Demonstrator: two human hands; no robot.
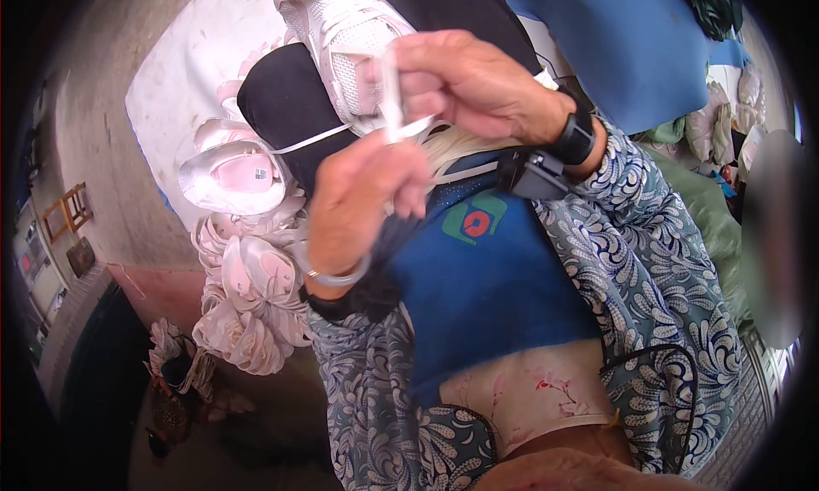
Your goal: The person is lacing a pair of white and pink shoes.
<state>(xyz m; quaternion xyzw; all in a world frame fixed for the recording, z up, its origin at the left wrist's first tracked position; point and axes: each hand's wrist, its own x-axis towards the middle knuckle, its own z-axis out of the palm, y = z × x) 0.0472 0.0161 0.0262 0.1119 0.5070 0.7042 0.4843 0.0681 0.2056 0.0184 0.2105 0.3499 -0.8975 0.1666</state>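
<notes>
A white and pink sneaker upper [345, 86] lies on a black padded surface [286, 98] in front of me. My right hand [469, 77] is closed in a pinch at its near end, and a flat white shoelace [391, 94] hangs from the fingers. Lower and to the left, my left hand [363, 192], somewhat blurred, has its fingers closed round the lower part of the same lace. A thin white strand runs from the lace area leftward across the black pad. Just above my lap, a bundle of pale laces [456, 150] is partly covered by my right hand.
To the left, a silvery-pink shoe upper [230, 177] rests above a pile of pink and white uppers [256, 278]. Blue sheeting [614, 56] spreads at the far right, with more pale uppers [725, 120] beyond. A small wooden chair [68, 214] stands on the floor at far left.
</notes>
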